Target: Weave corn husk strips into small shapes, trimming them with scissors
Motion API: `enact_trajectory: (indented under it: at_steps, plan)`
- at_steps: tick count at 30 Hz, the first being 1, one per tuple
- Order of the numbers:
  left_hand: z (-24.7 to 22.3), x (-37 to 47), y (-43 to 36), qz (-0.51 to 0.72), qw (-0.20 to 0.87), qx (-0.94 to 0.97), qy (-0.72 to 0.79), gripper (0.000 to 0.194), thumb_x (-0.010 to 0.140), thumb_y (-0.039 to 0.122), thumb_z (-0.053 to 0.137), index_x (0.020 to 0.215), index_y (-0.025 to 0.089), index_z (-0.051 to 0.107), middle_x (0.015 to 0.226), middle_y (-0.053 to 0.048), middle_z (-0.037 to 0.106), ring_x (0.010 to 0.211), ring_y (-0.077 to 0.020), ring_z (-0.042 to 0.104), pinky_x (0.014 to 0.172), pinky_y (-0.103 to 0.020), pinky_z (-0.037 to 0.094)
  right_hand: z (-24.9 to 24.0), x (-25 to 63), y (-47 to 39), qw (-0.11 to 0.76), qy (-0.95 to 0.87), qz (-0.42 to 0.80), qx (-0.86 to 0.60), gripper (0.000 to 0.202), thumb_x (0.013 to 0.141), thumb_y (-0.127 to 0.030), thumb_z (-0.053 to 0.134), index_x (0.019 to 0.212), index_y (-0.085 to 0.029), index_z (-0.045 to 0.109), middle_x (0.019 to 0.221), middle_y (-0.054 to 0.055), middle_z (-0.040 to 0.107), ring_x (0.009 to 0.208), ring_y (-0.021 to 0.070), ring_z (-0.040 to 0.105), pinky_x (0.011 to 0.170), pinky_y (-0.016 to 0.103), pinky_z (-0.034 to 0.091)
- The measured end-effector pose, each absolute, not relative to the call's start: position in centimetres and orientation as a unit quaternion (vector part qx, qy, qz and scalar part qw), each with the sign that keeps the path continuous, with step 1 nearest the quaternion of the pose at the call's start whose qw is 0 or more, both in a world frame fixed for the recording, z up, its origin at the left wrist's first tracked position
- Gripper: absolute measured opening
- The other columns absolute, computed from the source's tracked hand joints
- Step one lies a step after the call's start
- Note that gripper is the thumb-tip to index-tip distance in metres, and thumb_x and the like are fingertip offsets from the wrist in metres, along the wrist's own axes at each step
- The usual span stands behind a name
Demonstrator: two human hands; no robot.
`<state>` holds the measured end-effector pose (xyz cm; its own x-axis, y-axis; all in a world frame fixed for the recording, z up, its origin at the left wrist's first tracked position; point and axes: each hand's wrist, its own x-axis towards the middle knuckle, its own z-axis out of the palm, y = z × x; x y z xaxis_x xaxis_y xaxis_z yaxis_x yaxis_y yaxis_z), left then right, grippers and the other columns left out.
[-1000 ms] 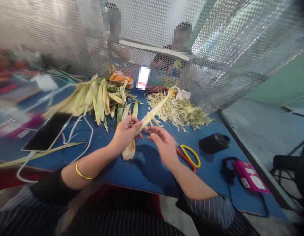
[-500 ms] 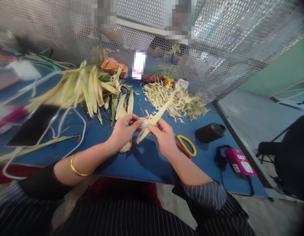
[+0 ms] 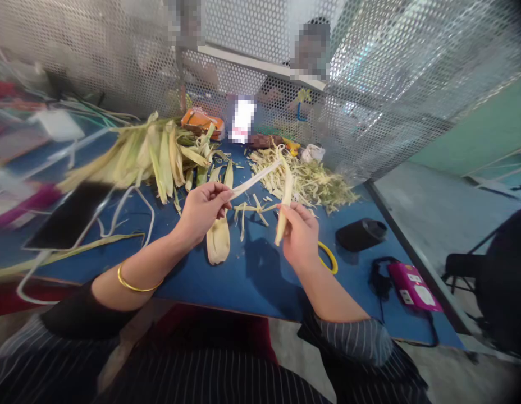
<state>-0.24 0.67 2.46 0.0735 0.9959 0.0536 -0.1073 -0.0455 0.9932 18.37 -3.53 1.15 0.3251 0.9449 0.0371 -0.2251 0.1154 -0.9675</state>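
My left hand [image 3: 206,210] pinches a thin pale strip of corn husk [image 3: 256,178]. Between the thumb and fingers of my right hand [image 3: 300,227] is a wider piece of corn husk [image 3: 287,191]. The two pieces meet at a point above the table, in front of a pile of shredded husk [image 3: 323,182]. Beneath my hands, a few loose husk strips [image 3: 258,210] and a broad flat husk [image 3: 218,244] lie on the blue table [image 3: 252,292]. Scissors with a yellow handle [image 3: 331,259] are partly hidden behind my right hand.
Whole husks [image 3: 138,154] are heaped at the back left, near an orange packet [image 3: 202,123] and a bright phone screen [image 3: 242,119]. A dark tablet [image 3: 69,216] with a white cable lies left. A black cylinder [image 3: 361,234] and magenta power box [image 3: 413,287] stand right. Perforated metal panels border the back.
My hands have moved apart, and the strip in my left hand has been peeled away from the husk in my right. Loose strips on the table are now uncovered.
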Motion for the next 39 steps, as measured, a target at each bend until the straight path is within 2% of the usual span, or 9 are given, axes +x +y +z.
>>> enact_trajectory:
  at_steps: [12, 16, 18, 20, 25, 27, 29, 35, 39]
  plan:
    - [3.7, -5.3, 4.4, 0.724, 0.547, 0.182, 0.379, 0.013, 0.079, 0.015, 0.059, 0.068, 0.016, 0.053, 0.059, 0.004, 0.045, 0.043, -0.0030, 0.037, 0.037, -0.016, 0.029, 2.7, 20.9, -2.2, 0.818, -0.288, 0.262, -0.423, 0.008, 0.072, -0.024, 0.062, 0.069, -0.017, 0.060, 0.060, -0.005, 0.052, 0.049, 0.0066, 0.045, 0.042, 0.019, 0.035]
    - [4.1, -5.0, 4.0, 0.743, 0.530, 0.189, 0.364, 0.017, 0.082, 0.019, 0.058, 0.067, 0.017, 0.051, 0.061, 0.003, 0.045, 0.044, -0.0037, 0.038, 0.037, -0.017, 0.027, 3.6, 19.1, -0.9, 0.784, -0.349, 0.276, -0.432, 0.013, 0.073, -0.026, 0.063, 0.066, -0.018, 0.056, 0.055, -0.007, 0.047, 0.044, 0.0056, 0.041, 0.042, 0.019, 0.035]
    - [4.2, -4.6, 3.7, 0.737, 0.533, 0.205, 0.362, 0.018, 0.081, 0.020, 0.061, 0.066, 0.018, 0.051, 0.060, 0.003, 0.045, 0.044, -0.0041, 0.037, 0.037, -0.018, 0.027, 3.9, 17.4, 0.0, 0.716, -0.425, 0.302, -0.464, 0.014, 0.075, -0.030, 0.061, 0.069, -0.019, 0.056, 0.056, -0.006, 0.048, 0.044, 0.0060, 0.042, 0.043, 0.020, 0.037]
    - [4.2, -4.4, 3.6, 0.736, 0.529, 0.218, 0.361, 0.020, 0.079, 0.022, 0.064, 0.064, 0.018, 0.050, 0.059, 0.003, 0.046, 0.043, -0.0045, 0.037, 0.037, -0.018, 0.026, 4.3, 15.6, 1.0, 0.569, -0.559, 0.328, -0.506, 0.018, 0.081, -0.036, 0.054, 0.078, -0.019, 0.060, 0.067, -0.002, 0.056, 0.050, 0.0080, 0.051, 0.050, 0.022, 0.043]
    - [4.0, -4.5, 3.6, 0.741, 0.517, 0.240, 0.355, 0.020, 0.078, 0.026, 0.065, 0.065, 0.017, 0.052, 0.058, 0.004, 0.047, 0.043, -0.0046, 0.036, 0.038, -0.019, 0.025, 4.3, 13.2, 2.6, 0.134, -0.777, 0.055, -0.613, 0.018, 0.080, -0.028, 0.060, 0.091, -0.014, 0.062, 0.088, 0.011, 0.066, 0.080, 0.0223, 0.064, 0.069, 0.033, 0.048]
    - [4.1, -4.4, 3.5, 0.735, 0.523, 0.251, 0.351, 0.019, 0.077, 0.026, 0.066, 0.067, 0.017, 0.053, 0.058, 0.004, 0.047, 0.043, -0.0042, 0.036, 0.038, -0.019, 0.024, 3.7, 12.8, 3.0, 0.027, -0.764, -0.017, -0.645, 0.023, 0.081, -0.027, 0.058, 0.097, -0.011, 0.060, 0.089, 0.015, 0.067, 0.084, 0.0279, 0.065, 0.070, 0.036, 0.048]
    - [4.1, -4.2, 3.3, 0.727, 0.528, 0.266, 0.349, 0.018, 0.077, 0.026, 0.066, 0.067, 0.017, 0.053, 0.057, 0.004, 0.047, 0.042, -0.0041, 0.036, 0.038, -0.019, 0.024, 2.8, 12.5, 3.3, -0.018, -0.748, -0.044, -0.662, 0.026, 0.082, -0.025, 0.054, 0.101, -0.010, 0.058, 0.089, 0.018, 0.068, 0.084, 0.0296, 0.066, 0.069, 0.036, 0.048]
    - [3.9, -3.8, 2.9, 0.689, 0.546, 0.297, 0.372, 0.017, 0.078, 0.024, 0.063, 0.066, 0.016, 0.055, 0.055, 0.004, 0.047, 0.041, -0.0041, 0.035, 0.038, -0.020, 0.024, 1.1, 11.7, 2.5, -0.005, -0.748, -0.061, -0.661, 0.023, 0.084, -0.013, 0.044, 0.099, -0.016, 0.061, 0.088, 0.012, 0.070, 0.085, 0.0256, 0.067, 0.071, 0.033, 0.048]
    - [3.8, -3.7, 2.9, 0.665, 0.555, 0.321, 0.383, 0.019, 0.078, 0.026, 0.063, 0.065, 0.017, 0.053, 0.056, 0.003, 0.047, 0.042, -0.0040, 0.036, 0.039, -0.019, 0.027, 3.1, 13.6, 1.7, 0.197, -0.779, -0.103, -0.586, 0.030, 0.093, -0.026, 0.038, 0.114, -0.021, 0.058, 0.103, 0.007, 0.069, 0.093, 0.0189, 0.065, 0.079, 0.029, 0.048]
